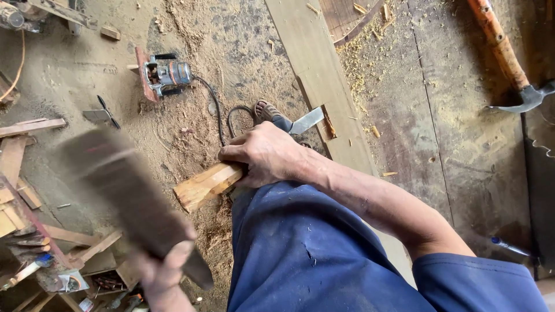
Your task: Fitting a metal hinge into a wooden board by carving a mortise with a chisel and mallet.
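Note:
My right hand [267,155] is wrapped around a chisel's pale wooden handle [205,185]. Its metal blade [306,120] points up and right, with the tip at a small cut slot [328,126] in a long plank [324,81]. Low on the left, my left hand [165,271] grips a dark wooden block or mallet [124,185]. It is raised above the handle's butt end and blurred by motion. My blue-clad leg [300,254] fills the bottom middle, and a sandalled foot [265,110] shows just beyond my right hand.
An electric router [167,75] lies on the sawdust-covered floor at the upper left, its black cable [217,110] running toward the foot. An adze-like tool with a wooden handle [502,49] lies at the top right. Wood offcuts [23,173] are piled at the left edge. A blue pen [509,247] lies at the right.

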